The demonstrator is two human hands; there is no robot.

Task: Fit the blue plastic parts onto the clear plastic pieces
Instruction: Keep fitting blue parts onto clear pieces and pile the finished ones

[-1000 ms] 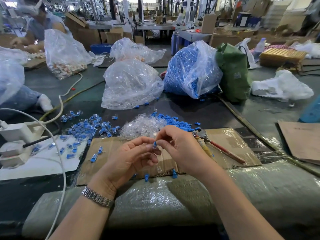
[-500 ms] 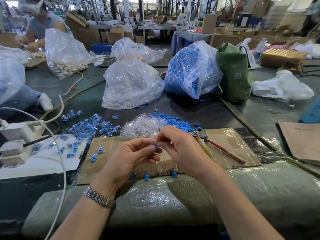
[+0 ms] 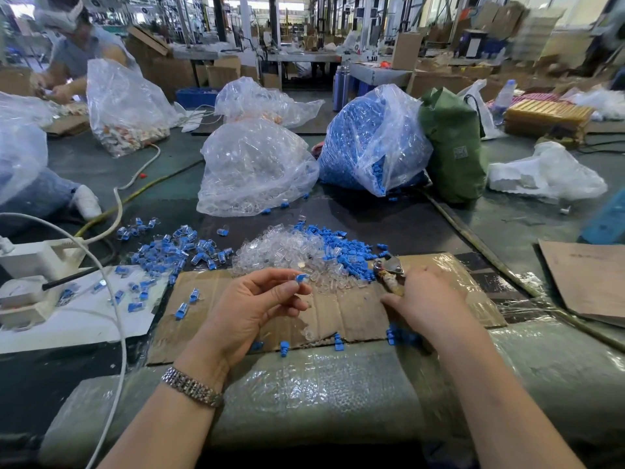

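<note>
Head view of a parts-fitting station. The left hand is raised over a sheet of cardboard and pinches a small assembled piece, a blue part seated in a clear one, between thumb and fingertips. The right hand is well apart from the left, palm down on the cardboard, its fingers lying against the handle of a pair of pliers; whether the fingers are curled round the handle cannot be told from this angle.

Beyond the hands, at the far edge of the cardboard, lies a heap of clear plastic pieces, and touching it on the right is a heap of loose blue parts. To the left, a scatter of fitted blue-and-clear pieces spreads over the table and onto a white sheet. A few single blue parts lie along the near edge of the cardboard.

Farther back stand a clear bag of clear pieces, a clear bag of blue parts and, just beside that, a green bag. A white power strip sits at the left edge. A metal wristband circles the left wrist.
</note>
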